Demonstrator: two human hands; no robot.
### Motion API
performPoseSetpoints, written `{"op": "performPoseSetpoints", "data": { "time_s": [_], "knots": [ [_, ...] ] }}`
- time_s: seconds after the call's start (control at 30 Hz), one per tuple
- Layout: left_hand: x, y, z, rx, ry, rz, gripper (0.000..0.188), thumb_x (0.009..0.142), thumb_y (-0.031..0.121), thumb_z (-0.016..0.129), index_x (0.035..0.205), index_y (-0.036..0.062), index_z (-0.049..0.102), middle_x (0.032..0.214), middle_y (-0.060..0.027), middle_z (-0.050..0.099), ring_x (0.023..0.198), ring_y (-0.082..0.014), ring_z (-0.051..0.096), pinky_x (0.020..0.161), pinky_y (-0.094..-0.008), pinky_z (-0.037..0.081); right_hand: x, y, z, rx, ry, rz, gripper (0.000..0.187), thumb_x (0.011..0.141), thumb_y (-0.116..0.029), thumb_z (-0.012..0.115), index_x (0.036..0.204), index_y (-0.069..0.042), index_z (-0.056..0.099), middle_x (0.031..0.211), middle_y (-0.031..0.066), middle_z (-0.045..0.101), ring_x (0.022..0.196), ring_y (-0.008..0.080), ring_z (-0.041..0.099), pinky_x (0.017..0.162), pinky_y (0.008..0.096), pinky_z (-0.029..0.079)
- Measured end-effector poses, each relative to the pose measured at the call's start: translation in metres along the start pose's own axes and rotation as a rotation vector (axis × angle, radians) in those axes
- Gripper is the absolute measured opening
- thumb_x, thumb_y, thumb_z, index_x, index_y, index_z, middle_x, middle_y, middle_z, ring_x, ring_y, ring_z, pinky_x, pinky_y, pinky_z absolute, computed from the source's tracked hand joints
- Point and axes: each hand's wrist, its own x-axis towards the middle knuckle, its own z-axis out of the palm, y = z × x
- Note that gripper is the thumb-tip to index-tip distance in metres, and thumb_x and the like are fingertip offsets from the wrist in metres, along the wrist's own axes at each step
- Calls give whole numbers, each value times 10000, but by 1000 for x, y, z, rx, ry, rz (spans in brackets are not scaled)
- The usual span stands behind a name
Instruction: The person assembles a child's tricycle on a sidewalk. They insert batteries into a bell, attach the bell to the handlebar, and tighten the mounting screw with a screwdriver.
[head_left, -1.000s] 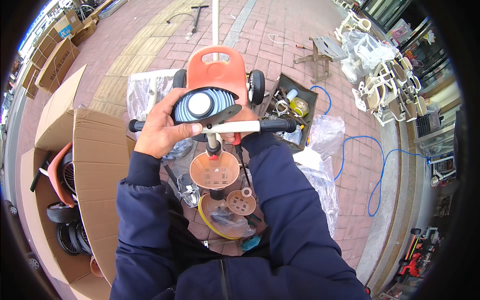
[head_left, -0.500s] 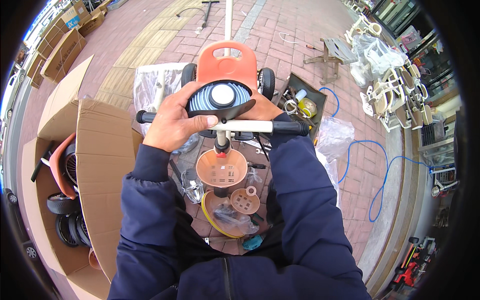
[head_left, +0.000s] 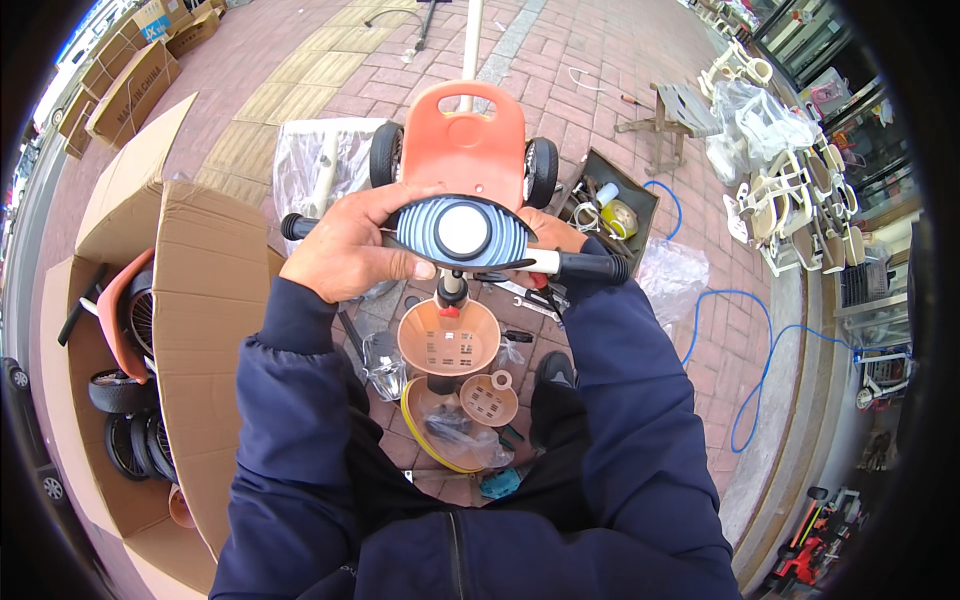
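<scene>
My left hand (head_left: 350,245) grips the left side of an oval blue ribbed panel with a black rim and a white round centre (head_left: 463,230), thumb along its lower edge. At the opposite side, my right hand (head_left: 556,232) holds the panel, its fingers partly hidden behind it. The panel lies over the middle of a white handlebar (head_left: 543,260) with black grips. Below the bar, an orange perforated basket (head_left: 449,337) hangs at the stem. Beyond my hands is the tricycle's orange seat (head_left: 465,140) between two black rear wheels.
An open carton (head_left: 215,360) with wheels and tricycle parts stands at my left. A tool tray (head_left: 632,190) lies right of the tricycle, near a blue hose (head_left: 765,360). A yellow-rimmed orange part (head_left: 425,440) and plastic bags lie between my feet. White frames (head_left: 800,200) are piled farther right.
The panel has turned its face up toward me and come down over the handlebar's middle, both hands moving with it. My left thumb has left the bar for the panel's lower edge.
</scene>
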Motion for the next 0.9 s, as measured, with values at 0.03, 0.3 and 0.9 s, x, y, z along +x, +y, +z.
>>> {"op": "performPoseSetpoints", "data": {
  "time_s": [0.03, 0.3, 0.9],
  "knots": [
    [-1, 2, -3, -2, 4, -88, 708, 668, -116, 799, 1342, -16, 605, 1286, -62, 650, 1220, -181, 596, 1103, -326, 435, -1, 6, -4, 50, -16, -22, 301, 975, -144, 645, 1228, 14, 678, 787, 51, 709, 525, 89, 615, 467, 231, 486],
    [-17, 3, 6, 285, -94, 262, 767, 602, -167, 555, 1319, 96, 624, 1464, -126, 544, 1410, -305, 465, 1200, -414, 319, -69, 25, -24, -87, 839, -3, 306, 997, -237, 588, 1137, 9, 701, 635, 22, 562, 474, 107, 521, 413, 254, 454],
    [-12, -55, 66, -452, 554, -298, 748, 930, 372, 712, 1468, -26, 377, 1358, -154, 555, 1173, -246, 591, 949, -417, 503, -73, -13, 24, 313, 949, -481, 534, 1041, -372, 595, 1493, -167, 400, 808, 12, 531, 584, 101, 515, 464, 255, 443]
  ]
}}
